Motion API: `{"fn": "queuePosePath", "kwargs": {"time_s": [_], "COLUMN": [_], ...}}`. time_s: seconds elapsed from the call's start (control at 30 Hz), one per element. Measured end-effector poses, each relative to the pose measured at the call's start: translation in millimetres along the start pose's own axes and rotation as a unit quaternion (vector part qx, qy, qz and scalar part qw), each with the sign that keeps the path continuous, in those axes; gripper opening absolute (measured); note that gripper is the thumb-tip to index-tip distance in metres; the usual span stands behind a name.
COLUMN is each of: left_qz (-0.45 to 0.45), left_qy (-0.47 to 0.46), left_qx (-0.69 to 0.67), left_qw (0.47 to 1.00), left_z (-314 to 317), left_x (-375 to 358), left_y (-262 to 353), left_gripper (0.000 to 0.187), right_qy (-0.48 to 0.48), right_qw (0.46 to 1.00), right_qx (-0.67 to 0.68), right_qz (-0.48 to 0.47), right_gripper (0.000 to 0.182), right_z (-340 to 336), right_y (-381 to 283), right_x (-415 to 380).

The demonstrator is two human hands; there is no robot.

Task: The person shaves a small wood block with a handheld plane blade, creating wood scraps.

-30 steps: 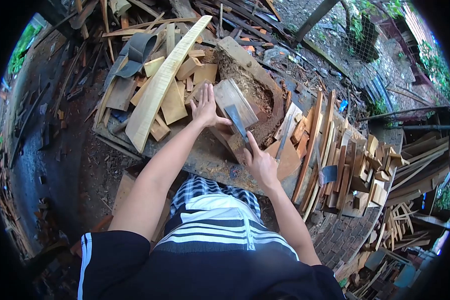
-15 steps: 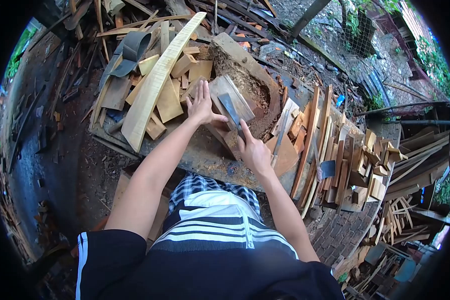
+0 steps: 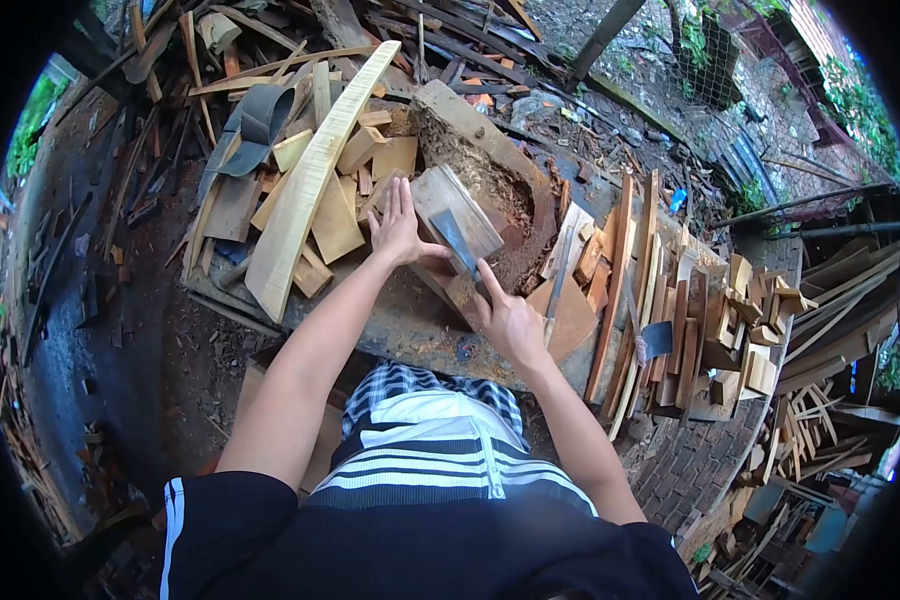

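Observation:
My right hand (image 3: 513,325) grips a chisel (image 3: 454,240) with a flat, dark blade that widens toward its tip. Its blade lies over the near side of a pale, grooved wooden block (image 3: 460,206). My left hand (image 3: 398,232) rests at the block's left side, fingers stretched out and thumb pointing toward the chisel. The chisel's handle is mostly hidden in my right fist. Under and behind the block is a hollowed wooden piece (image 3: 440,98) full of wood dust and shavings.
A long pale curved board (image 3: 315,185) leans over wood offcuts (image 3: 336,226) on the left. Beside my right hand lies a thin long-bladed tool (image 3: 560,270). Upright strips (image 3: 610,290) and stacked blocks (image 3: 735,310) line the bench's right. A dark metal blade (image 3: 657,340) stands among the strips.
The view has shifted a little, so the scene sits slightly lower and to the left. The chisel tip appears slightly closer to me on the block; both hands keep nearly the same pose.

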State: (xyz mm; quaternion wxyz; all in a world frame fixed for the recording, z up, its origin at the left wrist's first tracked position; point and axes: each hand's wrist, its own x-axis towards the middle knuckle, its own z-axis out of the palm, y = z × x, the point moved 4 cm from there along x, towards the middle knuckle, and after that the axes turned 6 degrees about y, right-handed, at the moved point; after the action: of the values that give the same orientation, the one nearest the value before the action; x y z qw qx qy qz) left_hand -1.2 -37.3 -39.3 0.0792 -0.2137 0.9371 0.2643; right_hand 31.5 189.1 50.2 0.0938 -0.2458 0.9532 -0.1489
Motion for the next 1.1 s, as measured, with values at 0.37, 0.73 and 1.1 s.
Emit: {"fn": "queuePosePath", "kwargs": {"time_s": [0.37,0.73,1.1], "left_qz": [0.013,-0.008,-0.009], "left_qy": [0.047,0.036,0.037], "left_qx": [-0.07,-0.108,-0.137], "left_qw": [0.996,0.993,0.99], "left_z": [12,15,18], "left_x": [-3,-8,-6], "left_y": [-12,-12,-15], "left_gripper": [0.16,0.157,0.157], "right_qy": [0.0,-0.052,-0.008], "right_qw": [1.0,0.998,1.0], "right_qx": [-0.012,0.011,0.013], "right_qz": [0.005,0.024,-0.008], "right_gripper": [0.059,0.057,0.057], "right_z": [-3,-5,0], "right_y": [1,2,5], "right_x": [-4,2,3]}}
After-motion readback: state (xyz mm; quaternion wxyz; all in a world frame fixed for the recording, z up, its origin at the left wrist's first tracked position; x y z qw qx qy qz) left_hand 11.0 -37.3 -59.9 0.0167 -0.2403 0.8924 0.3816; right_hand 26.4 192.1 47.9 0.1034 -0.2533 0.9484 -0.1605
